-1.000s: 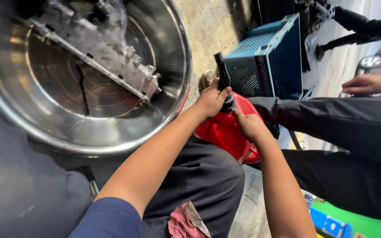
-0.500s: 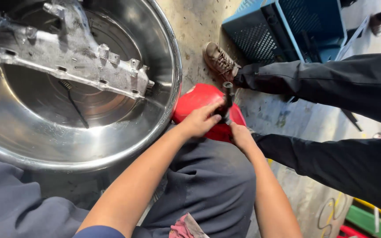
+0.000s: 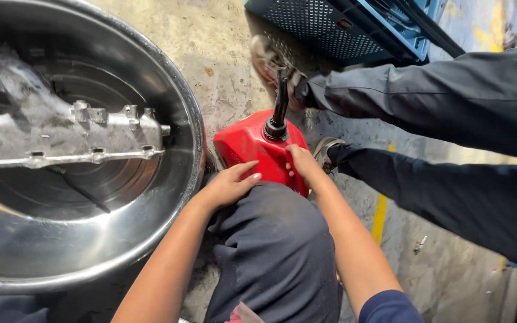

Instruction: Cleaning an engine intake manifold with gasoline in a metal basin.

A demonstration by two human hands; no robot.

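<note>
Concrete floor [image 3: 228, 54] lay underneath — left hand [image 3: 228, 186] rested open-fingered against the red can [image 3: 249, 146], right hand [image 3: 303, 164] gripped its edge, steadying; lifting needed firmer purchase.

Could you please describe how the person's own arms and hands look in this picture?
Both forearms are bare, with short dark blue sleeves showing at the frame's lower edge. The left hand and right hand wear no gloves, rings or watch that I can see. The fingernails look short and plain.

Head-worn view, steeply downward, close
</note>
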